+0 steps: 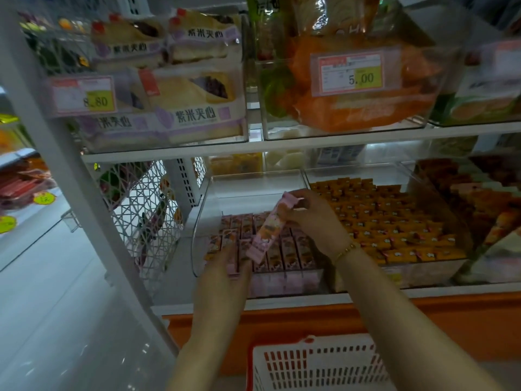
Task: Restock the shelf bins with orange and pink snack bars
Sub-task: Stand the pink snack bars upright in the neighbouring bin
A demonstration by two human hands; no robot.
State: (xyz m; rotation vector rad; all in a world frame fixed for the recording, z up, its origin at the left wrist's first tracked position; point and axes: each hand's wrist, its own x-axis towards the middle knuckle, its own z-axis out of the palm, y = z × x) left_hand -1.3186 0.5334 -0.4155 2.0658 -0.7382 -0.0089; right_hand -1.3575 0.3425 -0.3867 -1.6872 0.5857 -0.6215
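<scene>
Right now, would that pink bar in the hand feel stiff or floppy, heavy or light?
Probably stiff: the pink bar looks straight with the right hand pinching its top end. Likely light, since a pinch seems to carry it.

"5.00" on price tag (351, 71), front of upper-right clear bin (279, 132). "8.80" on left price tag (84, 94), 1st digit faint. "紫米夹心" on sandwich packs (194, 114), upper left. other print too blurred.
</scene>
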